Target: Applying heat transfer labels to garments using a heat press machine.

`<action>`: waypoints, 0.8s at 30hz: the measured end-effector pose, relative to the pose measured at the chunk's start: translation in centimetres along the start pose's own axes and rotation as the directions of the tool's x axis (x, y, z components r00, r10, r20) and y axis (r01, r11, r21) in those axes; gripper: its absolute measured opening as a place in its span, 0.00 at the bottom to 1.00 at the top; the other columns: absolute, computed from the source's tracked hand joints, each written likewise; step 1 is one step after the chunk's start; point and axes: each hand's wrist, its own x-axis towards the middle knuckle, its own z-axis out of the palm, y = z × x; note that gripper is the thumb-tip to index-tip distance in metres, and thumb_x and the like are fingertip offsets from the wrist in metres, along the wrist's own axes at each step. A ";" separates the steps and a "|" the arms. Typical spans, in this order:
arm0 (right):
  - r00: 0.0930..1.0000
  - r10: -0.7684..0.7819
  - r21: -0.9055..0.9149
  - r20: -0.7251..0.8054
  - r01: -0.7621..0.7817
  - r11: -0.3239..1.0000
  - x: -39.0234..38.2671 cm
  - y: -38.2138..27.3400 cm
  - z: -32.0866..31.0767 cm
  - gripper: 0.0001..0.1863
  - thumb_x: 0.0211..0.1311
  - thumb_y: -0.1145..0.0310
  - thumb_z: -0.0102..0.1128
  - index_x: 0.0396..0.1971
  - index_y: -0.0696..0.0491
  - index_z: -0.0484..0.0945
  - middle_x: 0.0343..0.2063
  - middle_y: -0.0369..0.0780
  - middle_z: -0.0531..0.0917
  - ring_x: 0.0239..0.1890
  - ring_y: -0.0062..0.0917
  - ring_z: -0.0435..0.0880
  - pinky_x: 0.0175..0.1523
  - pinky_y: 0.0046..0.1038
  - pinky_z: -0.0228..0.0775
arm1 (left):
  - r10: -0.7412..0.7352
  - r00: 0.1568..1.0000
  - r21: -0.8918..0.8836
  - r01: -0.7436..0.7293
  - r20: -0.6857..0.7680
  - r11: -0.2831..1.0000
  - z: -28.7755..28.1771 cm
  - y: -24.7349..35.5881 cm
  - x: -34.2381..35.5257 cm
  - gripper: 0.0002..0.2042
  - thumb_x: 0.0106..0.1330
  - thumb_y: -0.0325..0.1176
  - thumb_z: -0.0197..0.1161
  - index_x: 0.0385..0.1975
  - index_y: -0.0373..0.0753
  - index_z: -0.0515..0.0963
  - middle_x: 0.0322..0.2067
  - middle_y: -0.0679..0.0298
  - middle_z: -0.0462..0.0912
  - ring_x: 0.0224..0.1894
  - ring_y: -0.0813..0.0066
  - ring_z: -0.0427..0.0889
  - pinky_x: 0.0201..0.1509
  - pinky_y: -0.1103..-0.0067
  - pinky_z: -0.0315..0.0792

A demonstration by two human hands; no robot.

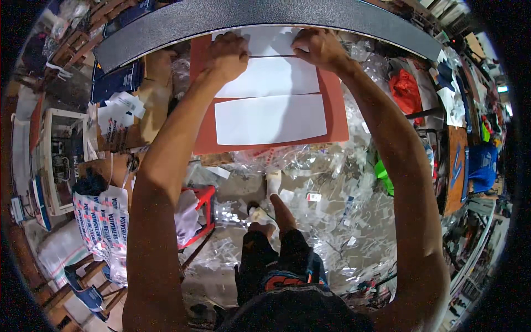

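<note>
Three white rectangular sheets lie in rows on a reddish-brown board (336,122). The near sheet (271,120) and the middle sheet (274,77) lie flat, with narrow gaps between the rows. At the far end of the board, my left hand (228,55) curls its fingers over the left end of the far sheet (271,41). My right hand (321,48) grips that sheet's right end, thumb nearer to me than the fingers. A dark, curved-looking machine beam (265,16) spans just beyond both hands and hides the sheet's far edge. A shadow falls across the right part of the sheets.
Clear plastic scraps (326,221) litter the floor around my feet. Left stand a red stool (206,213), a printed plastic bag (102,227), scissors (131,163) and a white-framed box (61,160). On the right are a red plastic bag (405,91) and a green one (383,177).
</note>
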 end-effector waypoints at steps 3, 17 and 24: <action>1.000 -0.021 -0.004 0.019 0.021 1.000 0.4 -0.1 0.1 0.07 0.58 0.65 0.71 0.34 0.50 0.89 0.37 0.38 0.89 0.42 0.33 0.88 0.50 0.37 0.79 | -0.006 1.000 0.010 0.006 0.030 1.000 -1.2 -0.1 -0.1 0.15 0.62 0.39 0.60 0.46 0.42 0.83 0.51 0.54 0.82 0.53 0.51 0.81 0.58 0.58 0.76; 0.996 -0.064 -0.094 0.066 0.070 0.993 0.4 0.0 -0.2 0.10 0.64 0.62 0.65 0.39 0.50 0.88 0.40 0.37 0.89 0.43 0.35 0.88 0.48 0.37 0.81 | -0.120 0.964 0.030 0.116 0.236 0.993 -1.8 0.6 0.9 0.18 0.67 0.43 0.59 0.54 0.45 0.79 0.59 0.57 0.79 0.63 0.51 0.75 0.65 0.57 0.72; 0.975 0.123 -0.236 0.185 -0.077 0.969 -0.3 -2.9 0.2 0.24 0.79 0.56 0.46 0.67 0.50 0.72 0.66 0.42 0.76 0.68 0.40 0.73 0.76 0.46 0.55 | -0.064 0.986 -0.040 0.071 0.151 0.997 2.2 -2.4 0.3 0.24 0.73 0.40 0.52 0.66 0.35 0.70 0.66 0.48 0.73 0.66 0.49 0.72 0.71 0.59 0.66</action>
